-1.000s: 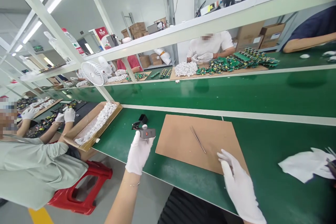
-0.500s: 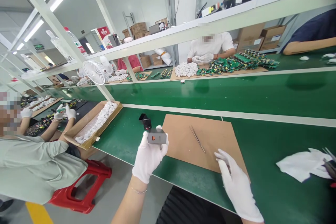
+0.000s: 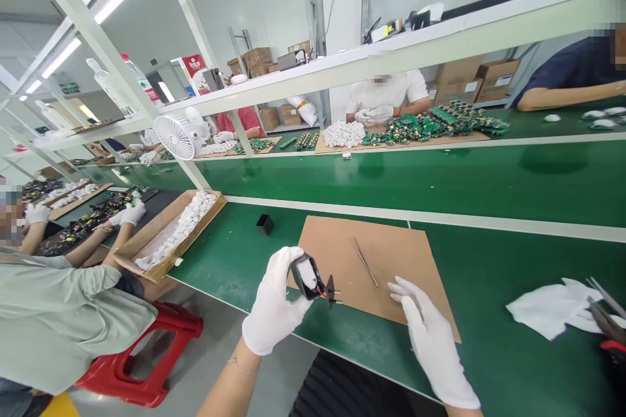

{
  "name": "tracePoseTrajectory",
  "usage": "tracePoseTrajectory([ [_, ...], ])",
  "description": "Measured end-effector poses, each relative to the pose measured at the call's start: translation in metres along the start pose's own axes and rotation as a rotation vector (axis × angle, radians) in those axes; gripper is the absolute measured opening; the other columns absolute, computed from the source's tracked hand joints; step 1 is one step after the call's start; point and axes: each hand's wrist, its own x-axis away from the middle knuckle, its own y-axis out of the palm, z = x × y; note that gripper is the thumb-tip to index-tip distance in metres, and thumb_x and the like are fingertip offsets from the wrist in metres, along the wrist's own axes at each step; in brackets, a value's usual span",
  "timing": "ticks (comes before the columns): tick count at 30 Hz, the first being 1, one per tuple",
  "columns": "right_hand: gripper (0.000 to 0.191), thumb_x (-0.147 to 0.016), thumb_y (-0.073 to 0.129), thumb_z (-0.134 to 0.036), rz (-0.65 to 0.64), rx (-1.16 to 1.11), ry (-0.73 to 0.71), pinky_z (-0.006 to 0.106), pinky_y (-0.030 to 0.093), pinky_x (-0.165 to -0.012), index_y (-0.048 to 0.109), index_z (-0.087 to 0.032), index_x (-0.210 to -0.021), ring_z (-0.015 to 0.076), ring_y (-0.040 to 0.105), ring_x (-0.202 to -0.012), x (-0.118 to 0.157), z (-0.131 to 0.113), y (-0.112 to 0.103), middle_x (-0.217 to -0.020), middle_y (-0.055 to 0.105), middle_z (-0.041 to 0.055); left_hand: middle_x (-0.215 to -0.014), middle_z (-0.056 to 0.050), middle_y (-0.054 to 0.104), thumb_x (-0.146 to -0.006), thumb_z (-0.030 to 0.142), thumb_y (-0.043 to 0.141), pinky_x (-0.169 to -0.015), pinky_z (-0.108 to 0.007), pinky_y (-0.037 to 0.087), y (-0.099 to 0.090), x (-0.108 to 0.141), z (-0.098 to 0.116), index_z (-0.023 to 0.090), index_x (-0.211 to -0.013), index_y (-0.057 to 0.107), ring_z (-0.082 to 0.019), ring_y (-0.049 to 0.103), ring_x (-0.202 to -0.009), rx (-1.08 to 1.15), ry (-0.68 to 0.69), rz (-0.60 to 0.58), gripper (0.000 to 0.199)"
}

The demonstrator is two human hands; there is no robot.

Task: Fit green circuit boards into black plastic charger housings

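My gloved left hand (image 3: 276,306) grips a small black plug adapter housing (image 3: 306,277) over the near left part of the cardboard sheet. Its open side shows a white block inside, and a red wire runs to a dark plate with two metal pins (image 3: 331,289) hanging at its right. My gloved right hand (image 3: 430,339) rests by the right side of the cardboard (image 3: 391,244), fingers stretched out, holding nothing. Between the hands, a pair of metal tweezers (image 3: 364,262) lies on the cardboard. A small black open box-shaped shell (image 3: 265,224) stands on the green bench beyond my left hand.
Left of me is a cardboard tray (image 3: 215,207) of white pieces, beside a seated co-worker (image 3: 59,313) on a red stool (image 3: 141,371). A white cloth (image 3: 542,306) and red-handled pliers (image 3: 604,319) lie at right. A green conveyor belt (image 3: 391,182) runs behind the bench; co-workers sit across it.
My left hand has turned the black housing, so its open side and pinned plate now face right instead of its flat face toward me. My right hand stays almost in place.
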Motion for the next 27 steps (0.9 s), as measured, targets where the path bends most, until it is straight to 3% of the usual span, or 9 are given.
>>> tracePoseTrajectory([
  [3,0.038,-0.091,0.040,-0.048,-0.108,-0.121,-0.043,0.040,0.049,-0.097,0.059,-0.026,-0.115,0.0232,0.063,-0.108,-0.006,-0.041,0.004,-0.118,0.067,0.0061,-0.127,-0.015,0.051,-0.077,0.009,0.062,-0.101,-0.048,0.046,0.000,0.001,-0.002,0.025,-0.141,0.026,-0.026,0.051,-0.119,-0.079,0.109,-0.028,0.075],
  [7,0.026,-0.089,0.046,-0.036,-0.326,-0.156,-0.150,0.036,0.048,-0.094,0.067,-0.025,-0.101,0.0218,0.063,-0.105,-0.017,-0.112,0.012,-0.112,0.068,0.0048,-0.124,-0.015,0.053,-0.075,0.004,0.060,-0.095,-0.046,0.051,0.001,0.000,0.004,0.024,-0.142,0.027,-0.027,0.048,-0.120,-0.238,0.181,-0.052,0.078],
  [11,0.019,-0.084,0.046,-0.023,-0.510,-0.053,-0.246,0.028,0.048,-0.073,0.064,-0.024,-0.077,0.0158,0.062,-0.077,-0.026,-0.153,0.014,-0.083,0.070,-0.0013,-0.119,-0.014,0.055,-0.073,0.001,0.058,-0.087,-0.044,0.055,-0.001,-0.003,0.008,0.024,-0.145,0.021,-0.028,0.050,-0.116,-0.386,0.254,-0.020,0.084],
  [14,0.018,-0.080,0.046,-0.019,-0.544,0.029,-0.279,0.025,0.042,-0.060,0.060,-0.022,-0.068,0.0122,0.055,-0.061,-0.030,-0.160,0.012,-0.068,0.065,-0.0039,-0.114,-0.012,0.058,-0.073,-0.003,0.053,-0.086,-0.044,0.055,-0.003,-0.004,0.009,0.022,-0.145,0.020,-0.027,0.051,-0.113,-0.418,0.279,-0.026,0.084],
  [18,0.021,-0.077,0.044,-0.015,-0.552,0.145,-0.341,0.024,0.032,-0.051,0.048,-0.021,-0.057,0.0103,0.043,-0.050,-0.030,-0.160,0.012,-0.054,0.054,-0.0051,-0.114,-0.010,0.058,-0.070,-0.005,0.052,-0.090,-0.042,0.053,-0.002,-0.005,0.013,0.021,-0.137,0.035,-0.026,0.051,-0.111,-0.434,0.312,-0.031,0.075],
  [22,0.024,-0.077,0.043,-0.014,-0.442,0.244,-0.368,0.024,0.031,-0.052,0.044,-0.021,-0.055,0.0114,0.043,-0.050,-0.025,-0.156,0.020,-0.052,0.052,-0.0033,-0.114,-0.009,0.059,-0.070,-0.004,0.052,-0.087,-0.040,0.053,0.000,-0.006,0.017,0.022,-0.130,0.041,-0.025,0.051,-0.108,-0.468,0.292,-0.040,0.067],
  [27,0.021,-0.081,0.045,-0.019,-0.290,0.221,-0.380,0.023,0.034,-0.053,0.052,-0.022,-0.062,0.0113,0.045,-0.049,-0.017,-0.146,0.035,-0.057,0.056,-0.0024,-0.113,-0.008,0.059,-0.072,-0.002,0.051,-0.087,-0.041,0.053,-0.002,-0.007,0.021,0.025,-0.130,0.041,-0.024,0.053,-0.108,-0.447,0.286,-0.068,0.064],
])
